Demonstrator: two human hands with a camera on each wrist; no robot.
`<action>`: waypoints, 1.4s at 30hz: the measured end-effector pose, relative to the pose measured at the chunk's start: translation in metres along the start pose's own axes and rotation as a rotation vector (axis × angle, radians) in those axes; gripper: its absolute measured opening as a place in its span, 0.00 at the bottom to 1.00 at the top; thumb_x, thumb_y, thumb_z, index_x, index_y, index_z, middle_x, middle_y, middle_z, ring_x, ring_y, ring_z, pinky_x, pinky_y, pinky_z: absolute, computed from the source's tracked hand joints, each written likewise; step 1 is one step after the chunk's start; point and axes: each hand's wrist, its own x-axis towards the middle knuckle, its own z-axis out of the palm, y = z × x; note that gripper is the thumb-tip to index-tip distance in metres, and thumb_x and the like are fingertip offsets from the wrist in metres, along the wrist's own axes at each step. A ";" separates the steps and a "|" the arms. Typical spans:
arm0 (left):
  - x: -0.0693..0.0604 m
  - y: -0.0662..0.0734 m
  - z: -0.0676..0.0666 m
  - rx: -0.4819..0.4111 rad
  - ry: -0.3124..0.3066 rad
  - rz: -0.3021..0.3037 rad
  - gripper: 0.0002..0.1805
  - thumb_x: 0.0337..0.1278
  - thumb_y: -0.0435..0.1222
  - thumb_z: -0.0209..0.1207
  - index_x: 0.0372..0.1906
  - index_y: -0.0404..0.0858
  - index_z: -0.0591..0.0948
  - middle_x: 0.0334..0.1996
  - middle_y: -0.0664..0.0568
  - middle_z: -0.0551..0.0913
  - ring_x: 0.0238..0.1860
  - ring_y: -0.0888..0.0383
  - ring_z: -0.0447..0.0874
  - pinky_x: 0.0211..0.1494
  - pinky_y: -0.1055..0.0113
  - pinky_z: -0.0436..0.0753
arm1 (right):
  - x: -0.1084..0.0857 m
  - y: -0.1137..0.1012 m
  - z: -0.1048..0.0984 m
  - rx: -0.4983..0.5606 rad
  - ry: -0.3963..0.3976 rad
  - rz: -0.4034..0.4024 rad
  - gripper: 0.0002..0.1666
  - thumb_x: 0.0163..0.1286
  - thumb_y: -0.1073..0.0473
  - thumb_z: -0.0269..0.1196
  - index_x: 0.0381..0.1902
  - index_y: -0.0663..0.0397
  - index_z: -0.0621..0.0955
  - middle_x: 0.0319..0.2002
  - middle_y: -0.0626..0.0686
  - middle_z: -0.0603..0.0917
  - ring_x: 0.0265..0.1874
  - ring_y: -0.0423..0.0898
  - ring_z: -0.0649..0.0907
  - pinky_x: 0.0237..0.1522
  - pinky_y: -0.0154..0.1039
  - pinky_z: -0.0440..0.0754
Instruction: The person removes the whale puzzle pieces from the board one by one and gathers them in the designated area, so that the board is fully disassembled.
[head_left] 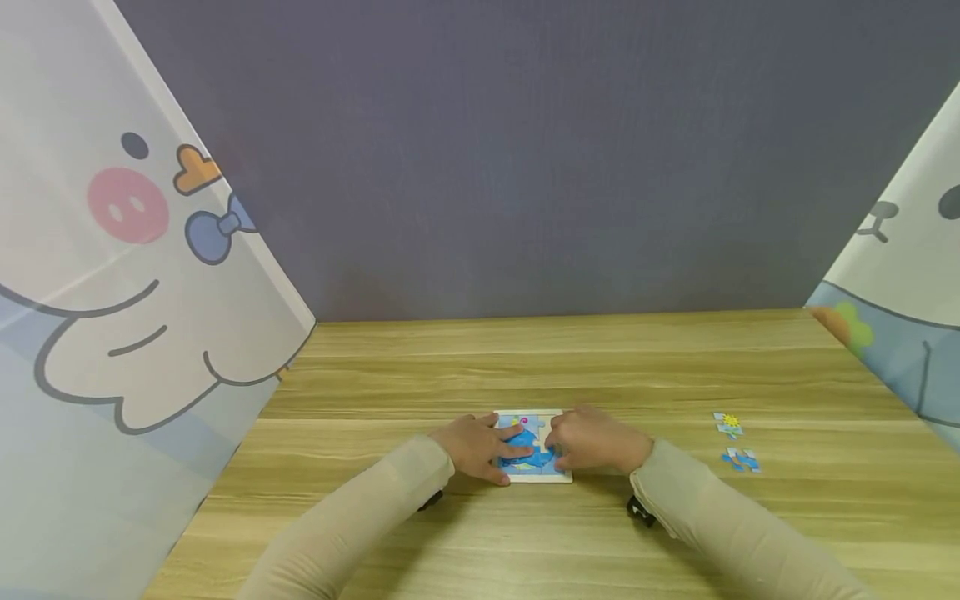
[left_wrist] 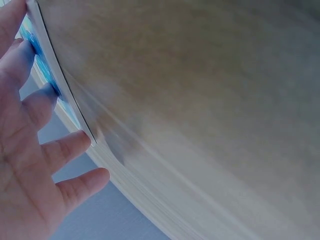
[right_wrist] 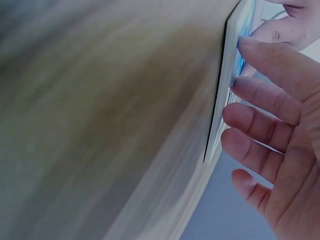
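A small jigsaw puzzle [head_left: 525, 478] in a white frame lies on the wooden table, showing a blue picture with bare pale gaps at its upper right. Spread across its left side, my left hand [head_left: 477, 448] rests fingertips on the blue pieces and the frame edge. At the right side of the puzzle is my right hand [head_left: 596, 440], fingers bent. Its thumb [right_wrist: 272, 60] and forefinger touch either side of a blue puzzle piece [head_left: 557, 451], mostly hidden by the hand. The other right fingers hang loosely curved beside the frame.
Loose puzzle pieces lie to the right on the table: one with a yellow sun [head_left: 729, 422] and, nearer, blue and orange pieces [head_left: 741, 459]. A dark grey panel [head_left: 525, 167] stands behind the table [head_left: 420, 533]. Printed cartoon curtains [head_left: 142, 250] flank it.
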 end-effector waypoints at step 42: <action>0.003 0.002 0.001 0.063 0.021 0.010 0.35 0.60 0.65 0.45 0.73 0.69 0.54 0.74 0.63 0.50 0.71 0.48 0.57 0.63 0.52 0.71 | -0.012 0.000 0.005 0.588 0.103 0.082 0.07 0.60 0.66 0.68 0.31 0.49 0.80 0.20 0.38 0.74 0.19 0.31 0.68 0.26 0.31 0.72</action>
